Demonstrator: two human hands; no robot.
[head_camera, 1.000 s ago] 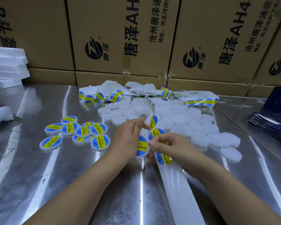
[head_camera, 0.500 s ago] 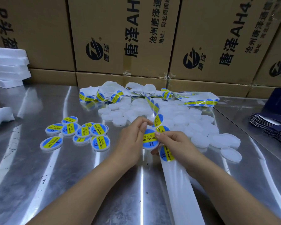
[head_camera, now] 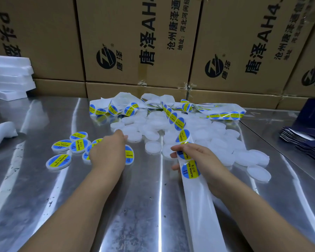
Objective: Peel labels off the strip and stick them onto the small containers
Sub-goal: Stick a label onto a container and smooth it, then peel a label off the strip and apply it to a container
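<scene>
Head view: "SOLDERING PASTE" labels (head_camera: 190, 170) on strip (head_camera: 198, 206), boxes (head_camera: 135, 42) marked "AH4".
Person's right hand (head_camera: 202, 160) pinches strip; left hand (head_camera: 107, 153), grip unclear, has left it for labelled containers (head_camera: 58, 160).

A white strip (head_camera: 198, 206) carrying round blue-and-yellow labels (head_camera: 191, 170) runs across a heap of plain white round containers (head_camera: 153, 147), with a cluster of labelled containers (head_camera: 58, 160) lying flat to its left.

"SOLDERING PASTE" on label (head_camera: 191, 169), "唐泽 AH4" on carton (head_camera: 244, 51)
</scene>
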